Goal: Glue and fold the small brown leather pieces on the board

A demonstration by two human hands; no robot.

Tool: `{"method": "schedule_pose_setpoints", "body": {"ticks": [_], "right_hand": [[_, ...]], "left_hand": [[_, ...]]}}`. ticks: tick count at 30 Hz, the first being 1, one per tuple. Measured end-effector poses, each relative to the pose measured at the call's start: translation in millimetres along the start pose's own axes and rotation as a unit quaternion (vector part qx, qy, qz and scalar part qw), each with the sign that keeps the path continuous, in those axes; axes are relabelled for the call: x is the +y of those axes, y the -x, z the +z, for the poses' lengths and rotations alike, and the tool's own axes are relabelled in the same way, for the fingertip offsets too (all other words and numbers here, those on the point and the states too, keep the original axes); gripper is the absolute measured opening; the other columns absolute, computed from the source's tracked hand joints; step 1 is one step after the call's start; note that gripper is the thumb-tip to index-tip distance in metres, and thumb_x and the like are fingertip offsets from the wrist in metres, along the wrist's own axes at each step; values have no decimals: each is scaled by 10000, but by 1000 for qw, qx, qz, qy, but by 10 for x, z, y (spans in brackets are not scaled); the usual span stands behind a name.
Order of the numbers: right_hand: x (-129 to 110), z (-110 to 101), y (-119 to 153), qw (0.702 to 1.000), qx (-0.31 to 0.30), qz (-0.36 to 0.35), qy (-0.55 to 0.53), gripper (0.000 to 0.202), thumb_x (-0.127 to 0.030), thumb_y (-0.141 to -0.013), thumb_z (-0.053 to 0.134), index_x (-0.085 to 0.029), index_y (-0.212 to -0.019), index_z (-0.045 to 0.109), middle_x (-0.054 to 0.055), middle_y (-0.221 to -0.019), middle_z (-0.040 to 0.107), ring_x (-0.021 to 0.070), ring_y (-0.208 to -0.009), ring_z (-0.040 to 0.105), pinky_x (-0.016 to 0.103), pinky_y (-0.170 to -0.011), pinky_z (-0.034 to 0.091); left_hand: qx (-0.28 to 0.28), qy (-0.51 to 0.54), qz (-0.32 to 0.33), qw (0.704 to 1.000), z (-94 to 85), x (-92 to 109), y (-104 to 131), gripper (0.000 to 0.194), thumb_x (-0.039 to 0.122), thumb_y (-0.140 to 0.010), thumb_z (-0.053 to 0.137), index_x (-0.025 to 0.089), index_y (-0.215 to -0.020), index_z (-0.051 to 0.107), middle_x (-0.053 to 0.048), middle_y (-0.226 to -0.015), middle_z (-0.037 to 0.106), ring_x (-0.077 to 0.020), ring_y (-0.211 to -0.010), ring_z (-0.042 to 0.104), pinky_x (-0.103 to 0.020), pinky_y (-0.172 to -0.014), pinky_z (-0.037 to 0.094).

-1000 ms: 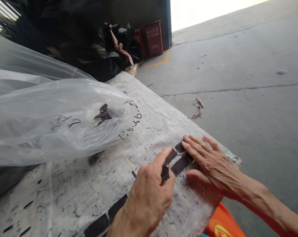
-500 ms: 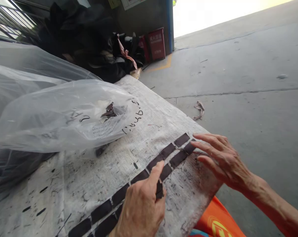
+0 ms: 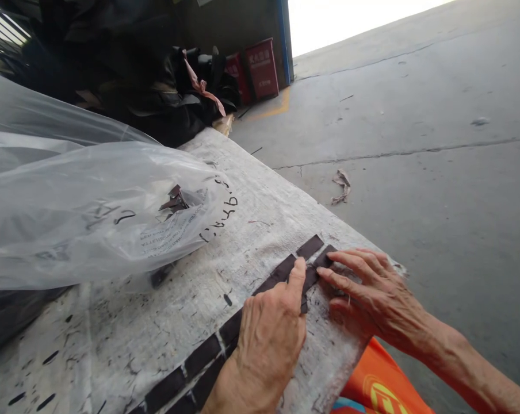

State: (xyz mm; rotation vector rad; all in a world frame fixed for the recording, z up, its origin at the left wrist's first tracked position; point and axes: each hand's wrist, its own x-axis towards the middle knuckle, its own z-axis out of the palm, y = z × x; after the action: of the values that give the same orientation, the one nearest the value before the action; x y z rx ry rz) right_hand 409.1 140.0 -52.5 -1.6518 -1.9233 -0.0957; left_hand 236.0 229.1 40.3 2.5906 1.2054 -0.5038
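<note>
Two rows of small dark brown rectangular strips (image 3: 203,355) run diagonally over the cloth-covered table (image 3: 260,230). My left hand (image 3: 272,333) lies over the near row, its index finger stretched towards the far end. Dark strips are tucked under its curled fingers, and only their edge (image 3: 304,305) shows beside the thumb. With fingers spread, my right hand (image 3: 372,293) touches the end strip (image 3: 324,256) of the near row at the table's right edge. Another strip (image 3: 310,246) lies just beyond it, at the end of the far row.
A clear plastic bag (image 3: 91,224) with black handwriting and dark scraps (image 3: 175,201) inside covers the left of the table. Black bundles (image 3: 126,69) and red boxes (image 3: 262,69) stand behind. Concrete floor (image 3: 436,201) lies to the right, with a cloth scrap (image 3: 341,187) on it.
My left hand has slid up and right along the rows. My right hand has moved slightly left and down, its fingertips now on the end strip. The whole view has shifted a little.
</note>
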Motion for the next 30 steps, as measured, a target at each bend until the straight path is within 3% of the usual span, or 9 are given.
{"method": "schedule_pose_setpoints", "body": {"ticks": [4, 8, 10, 13, 16, 22, 27, 30], "right_hand": [[19, -69, 9, 1000, -8, -3, -16, 297, -298, -910, 591, -248, -1201, 629, 104, -1233, 649, 273, -1153, 553, 451, -946, 450], [21, -177, -54, 998, 62, 21, -2, 290, -259, -927, 560, -207, -1210, 592, 134, -1225, 655, 281, -1165, 558, 453, -950, 438], [12, -191, -130, 997, 69, 17, 39, 351, -299, -938, 543, -163, -1262, 556, 177, -1283, 620, 311, -1214, 528, 486, -986, 405], [6, -112, -243, 996, -18, -31, 76, 589, -501, -953, 454, -90, -1374, 460, 218, -1429, 506, 339, -1341, 421, 521, -1069, 321], [24, 41, -279, 991, -82, -56, 87, 725, -625, -932, 390, -92, -1424, 400, 194, -1472, 472, 308, -1367, 407, 526, -1118, 244], [62, 145, -222, 992, -80, -42, 90, 678, -601, -952, 359, -130, -1441, 380, 176, -1496, 447, 299, -1383, 390, 540, -1096, 288], [2, 58, -241, 995, -21, -57, 81, 527, -467, -952, 473, -162, -1382, 475, 184, -1470, 477, 327, -1372, 395, 556, -1092, 309], [-48, 55, -270, 994, -28, -81, 61, 478, -432, -937, 517, -217, -1364, 514, 155, -1450, 507, 315, -1362, 408, 552, -1091, 315]], "left_hand": [[7, -14, 9, 1000, -18, 29, -52, 622, 74, -869, 457, 247, -1463, 391, -68, -906, 751, -252, -758, 733, -336, -640, 565], [39, 35, 26, 998, 5, -25, 0, 663, 67, -838, 468, 243, -1471, 374, -58, -939, 760, -249, -799, 736, -337, -683, 573], [70, 60, 23, 995, 25, -91, 66, 653, 80, -837, 460, 246, -1464, 385, -51, -931, 766, -243, -776, 739, -327, -671, 571], [127, 86, 4, 988, 50, -228, 208, 559, 126, -869, 408, 228, -1416, 463, -47, -855, 770, -227, -674, 733, -305, -602, 559], [169, 116, -30, 978, 74, -390, 395, 485, 154, -887, 382, 198, -1338, 554, -45, -805, 770, -197, -635, 727, -261, -556, 539], [225, 153, -69, 960, 163, -611, 709, 408, 184, -904, 395, 182, -1239, 628, -32, -907, 780, -167, -683, 739, -214, -533, 533], [203, 108, -63, 971, 185, -540, 721, 438, 150, -890, 394, 193, -1268, 612, -23, -819, 776, -209, -630, 731, -286, -567, 559], [157, 53, -52, 985, 176, -395, 636, 554, 69, -849, 403, 223, -1367, 528, -26, -849, 771, -244, -670, 736, -335, -581, 571]]}}
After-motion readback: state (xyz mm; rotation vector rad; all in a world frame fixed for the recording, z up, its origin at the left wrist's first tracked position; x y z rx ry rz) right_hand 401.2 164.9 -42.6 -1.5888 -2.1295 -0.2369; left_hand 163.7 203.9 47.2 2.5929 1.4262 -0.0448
